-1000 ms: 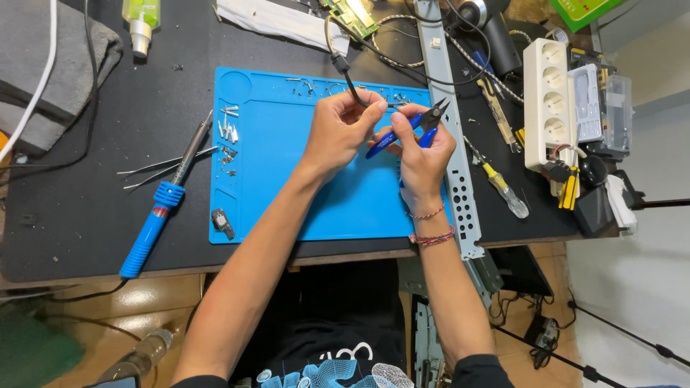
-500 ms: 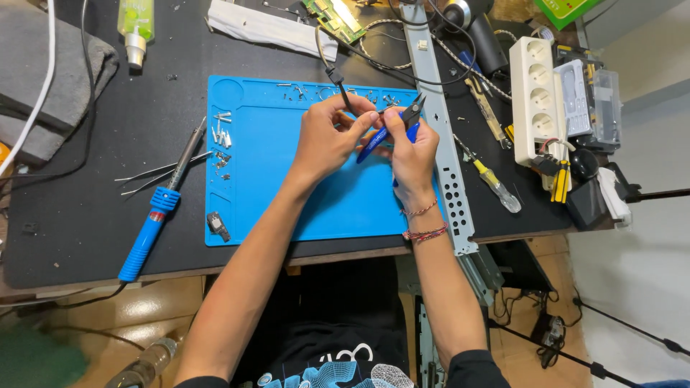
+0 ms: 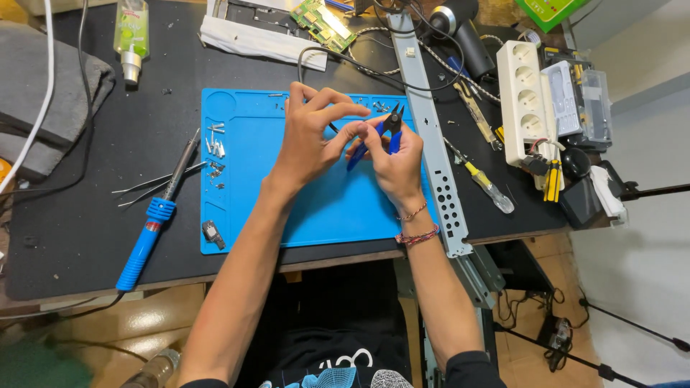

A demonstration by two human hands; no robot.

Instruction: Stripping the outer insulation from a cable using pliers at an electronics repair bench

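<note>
Hands (image 3: 352,140) on blue-handled cutters (image 3: 381,133), perhaps wire; soldering iron (image 3: 154,215) aside

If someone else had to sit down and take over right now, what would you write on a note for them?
Left hand: above the blue mat, fingertips pinching something too small to make out, beside a thin black wire.
Right hand: gripping blue-handled cutters, tips pointing up near the left fingers.
Around: soldering iron and tweezers lie left of the mat; small screws sit on the mat's left side; yellow-handled screwdriver lies to the right.
Done: cutters in hand.
Left: no cut shows yet.
</note>
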